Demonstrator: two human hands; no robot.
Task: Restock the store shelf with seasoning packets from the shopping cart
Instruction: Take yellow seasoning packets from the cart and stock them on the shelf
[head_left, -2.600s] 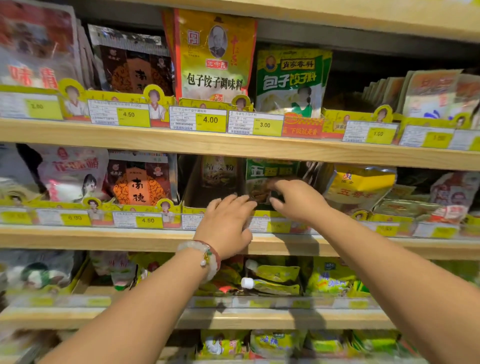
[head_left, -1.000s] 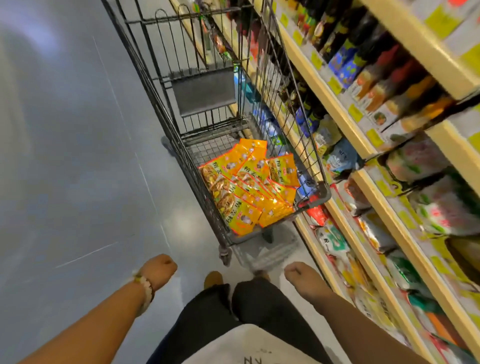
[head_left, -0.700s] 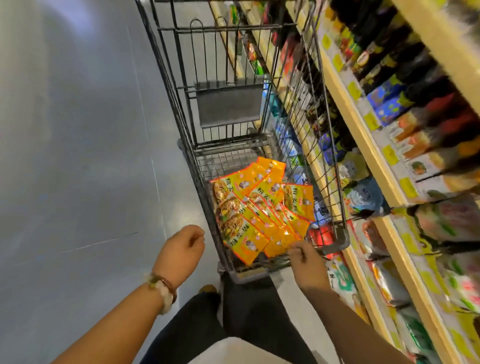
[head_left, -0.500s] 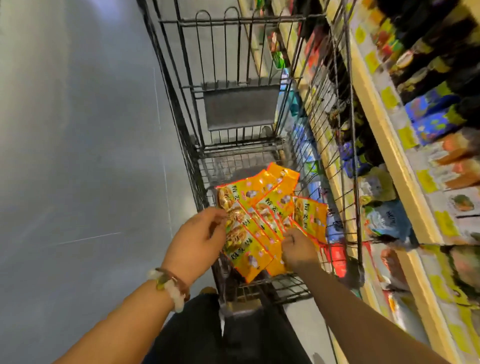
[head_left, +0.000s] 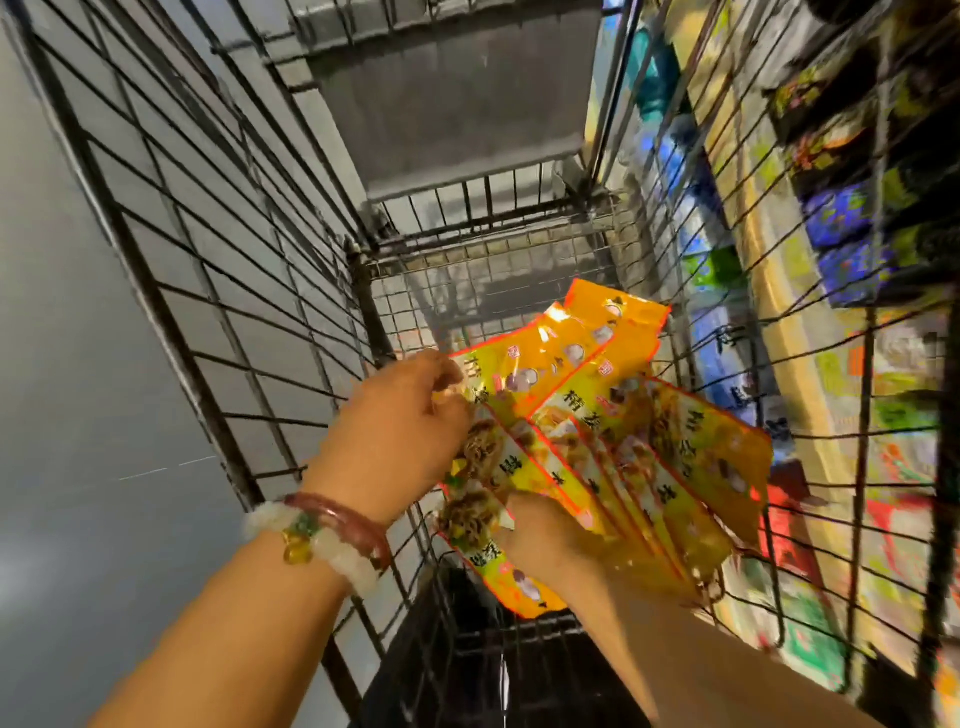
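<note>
Head view: both hands have dropped from shelf into cart. Left hand pinches packets at fan's top; right hand grips lower edge. Pickup begun, packets still inside cart.

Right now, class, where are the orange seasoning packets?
In the head view, the seasoning packets lie fanned inside the shopping cart, centre-right, between the left hand and right hand.

We are in a shop aisle. A wire shopping cart stands beside stocked shelves (their goods blurred), on a smooth grey floor.
</note>
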